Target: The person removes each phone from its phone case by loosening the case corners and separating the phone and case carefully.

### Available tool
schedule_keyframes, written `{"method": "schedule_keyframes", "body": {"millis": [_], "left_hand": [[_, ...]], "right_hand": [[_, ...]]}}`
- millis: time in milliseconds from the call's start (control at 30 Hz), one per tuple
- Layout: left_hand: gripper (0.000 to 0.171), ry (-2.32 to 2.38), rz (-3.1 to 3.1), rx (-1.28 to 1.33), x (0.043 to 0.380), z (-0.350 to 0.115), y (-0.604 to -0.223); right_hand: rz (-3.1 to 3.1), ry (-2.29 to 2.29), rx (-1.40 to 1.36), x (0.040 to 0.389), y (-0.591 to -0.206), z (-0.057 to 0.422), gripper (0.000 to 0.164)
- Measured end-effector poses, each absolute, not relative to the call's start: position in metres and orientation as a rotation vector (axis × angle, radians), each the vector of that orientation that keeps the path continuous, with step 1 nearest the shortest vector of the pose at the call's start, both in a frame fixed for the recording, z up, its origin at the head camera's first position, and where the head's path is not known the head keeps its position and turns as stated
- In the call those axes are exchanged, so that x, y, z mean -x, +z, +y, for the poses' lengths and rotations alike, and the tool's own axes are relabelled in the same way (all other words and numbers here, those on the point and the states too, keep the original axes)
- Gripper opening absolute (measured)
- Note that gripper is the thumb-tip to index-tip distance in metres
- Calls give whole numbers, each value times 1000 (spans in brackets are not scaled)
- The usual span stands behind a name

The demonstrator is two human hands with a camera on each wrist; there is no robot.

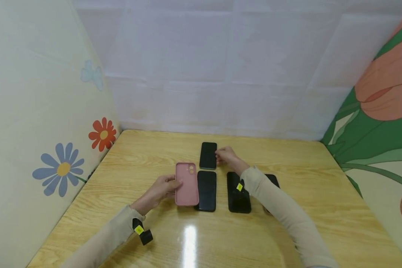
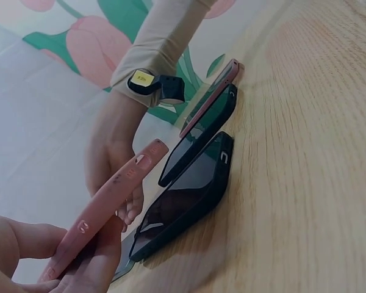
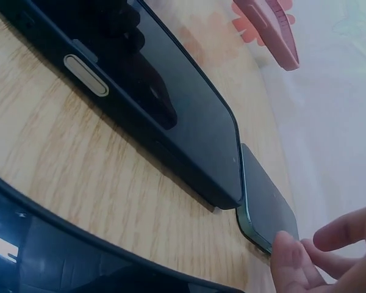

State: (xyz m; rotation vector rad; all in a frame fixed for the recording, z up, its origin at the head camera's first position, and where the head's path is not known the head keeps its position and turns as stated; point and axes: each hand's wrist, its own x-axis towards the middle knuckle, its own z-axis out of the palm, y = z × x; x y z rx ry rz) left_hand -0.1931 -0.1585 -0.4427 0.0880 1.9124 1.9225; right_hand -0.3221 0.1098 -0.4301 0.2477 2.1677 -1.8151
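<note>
My left hand [image 1: 163, 187] holds a pink phone case [image 1: 187, 185] by its left side, thumb on its face and fingers behind. The case is raised over the table and overlaps a black phone [image 1: 207, 191]. Its side cutouts show in the left wrist view. At the back, a phone with a dark screen and greenish edge [image 3: 265, 204] lies flat. My right hand [image 1: 226, 154] is at that phone's right edge, its fingertips and thumb right at the rim with a gap between thumb and forefinger.
A second black-cased phone [image 1: 238, 201] lies to the right, partly under my right forearm. Beyond it, a pink-cased phone [image 2: 215, 94] is mostly hidden by the sleeve in the head view. White cloth [image 1: 201, 74] hangs behind the wooden table [image 1: 147, 149], with flowered panels at both sides.
</note>
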Motion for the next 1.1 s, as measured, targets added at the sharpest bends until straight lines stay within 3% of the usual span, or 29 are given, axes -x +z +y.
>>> {"method": "schedule_keyframes", "body": {"millis": [733,1100], "left_hand": [[47,1865,1991,-79,194,-160,-440],[48,1806,2078,-84,201,-172,-446]], "right_hand": [[2266,-1672,-8,291,-422,116,32],[2385,-1342,314,269,-420,122,26]]}}
